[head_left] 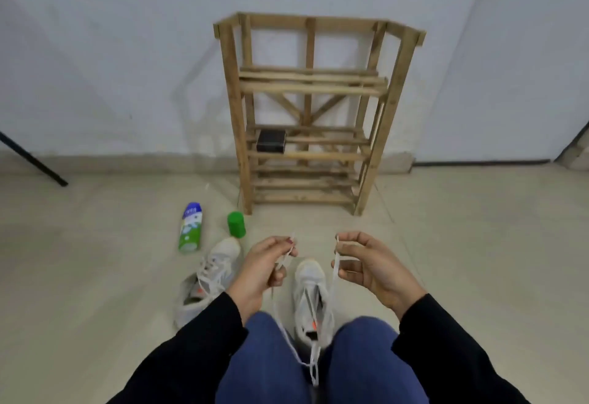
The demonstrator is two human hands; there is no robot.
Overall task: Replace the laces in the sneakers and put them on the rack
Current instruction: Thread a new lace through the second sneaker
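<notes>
the sneaker [310, 295] between the knees points toe-first toward the rack [315, 110]. the left hand [264, 271] and right hand [369, 268] each pinch one end of its white lace [334, 271].

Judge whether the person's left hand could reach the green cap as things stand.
Probably yes. The green cap stands just beyond the left hand, with only bare floor between; the other sneaker lies beside that path. But the hand pinches a lace and would have to drop it first.
</notes>
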